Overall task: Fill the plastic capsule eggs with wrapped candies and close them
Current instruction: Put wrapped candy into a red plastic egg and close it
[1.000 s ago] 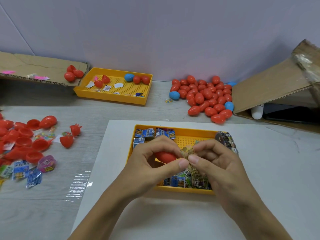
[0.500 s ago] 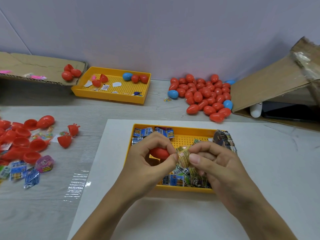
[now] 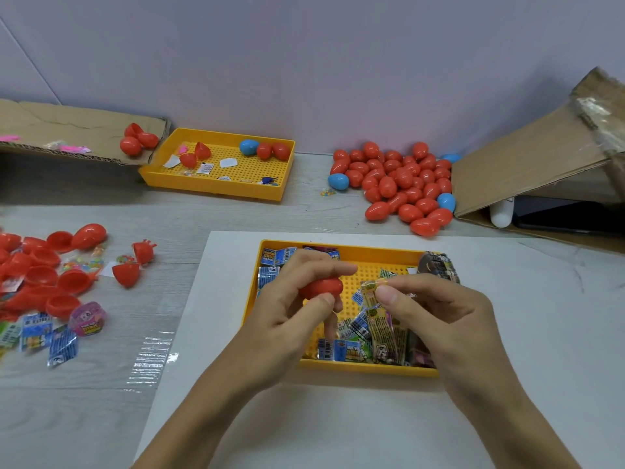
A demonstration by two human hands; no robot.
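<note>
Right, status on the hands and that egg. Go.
Left hand grips red egg over the near yellow tray. Right hand pinches a yellow wrapped candy beside it, not yet inside. Nothing in the way.

Red egg (image 3: pixel 321 288) beside yellow candy (image 3: pixel 371 292)

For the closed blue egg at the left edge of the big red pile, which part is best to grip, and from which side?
Grip the blue egg across its narrower middle, coming from above and the left. It lies on its side on the table; its left flank looks free, while red eggs crowd its right.
</note>
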